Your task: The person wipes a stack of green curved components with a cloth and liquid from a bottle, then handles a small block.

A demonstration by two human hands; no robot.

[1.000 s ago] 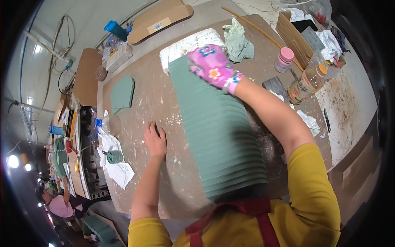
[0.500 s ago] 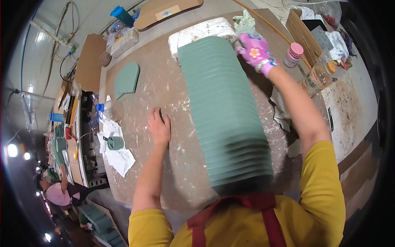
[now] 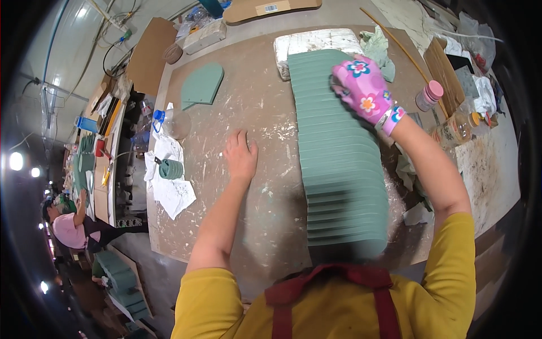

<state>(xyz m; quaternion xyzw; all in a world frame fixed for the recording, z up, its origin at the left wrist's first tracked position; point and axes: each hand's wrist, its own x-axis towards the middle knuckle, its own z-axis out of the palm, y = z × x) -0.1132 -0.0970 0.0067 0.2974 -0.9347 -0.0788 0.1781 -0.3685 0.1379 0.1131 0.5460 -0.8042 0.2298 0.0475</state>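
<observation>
A long row of overlapping green rounded sheets [image 3: 339, 147] runs from near my body to the far side of the table. My right hand [image 3: 366, 93], in a pink floral glove, is over the row's far right edge. Its fingers are curled in, and whatever they may hold is hidden. My left hand [image 3: 241, 155] is bare and lies on the brown tabletop left of the row, fingers stretched out and holding nothing. A white block [image 3: 285, 48] stands against the row's far end. One separate green sheet [image 3: 202, 85] with a rounded top lies at the far left.
A crumpled pale green cloth [image 3: 377, 48] is beyond my right hand. To the right stand a pink-lidded jar [image 3: 429, 95] and a bottle with a yellow cap [image 3: 454, 129]. White paper [image 3: 169, 195] lies at left under a green roll [image 3: 170, 169]. Another person [image 3: 70, 226] sits far left.
My right hand has moved from beside the row's far end onto its far right edge. My left hand still rests on the table. The whole view has shifted.
</observation>
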